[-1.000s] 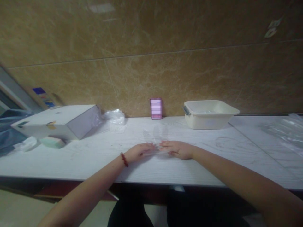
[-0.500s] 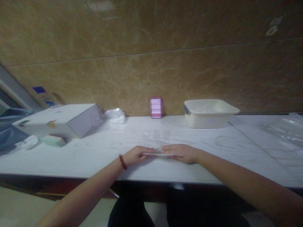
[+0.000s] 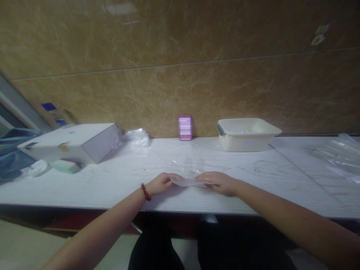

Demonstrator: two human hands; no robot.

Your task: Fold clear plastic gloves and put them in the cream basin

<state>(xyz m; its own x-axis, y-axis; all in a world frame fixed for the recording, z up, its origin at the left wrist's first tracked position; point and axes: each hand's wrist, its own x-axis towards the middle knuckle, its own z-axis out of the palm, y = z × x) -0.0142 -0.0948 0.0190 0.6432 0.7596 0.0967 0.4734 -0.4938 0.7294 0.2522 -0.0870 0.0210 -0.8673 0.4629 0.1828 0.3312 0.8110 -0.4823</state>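
Observation:
Between my hands, close to the front of the white wood-grain table [image 3: 112, 187], is a thin clear plastic bag [image 3: 187, 182], its near edge sagging in a curve. My left hand [image 3: 162, 183], with a red bead bracelet on the wrist, pinches the bag's left end. At the right end my right hand [image 3: 221, 182] grips it between thumb and fingers. The clear film spreads a little beyond my fingertips over the tabletop. Whether anything lies inside the bag I cannot make out.
A white box [image 3: 84, 144] stands at the left, with a pale green sponge-like block [image 3: 66, 166] before it and crumpled clear plastic [image 3: 137, 138] beside it. A phone [image 3: 185, 128] leans on the wall. A cream basin [image 3: 247, 140] and clear plastic bags [image 3: 339, 153] are at the right.
The bag's near edge, flat and straight before, now bows downward and shows more of its film. Both hands keep nearly the same place and hold.

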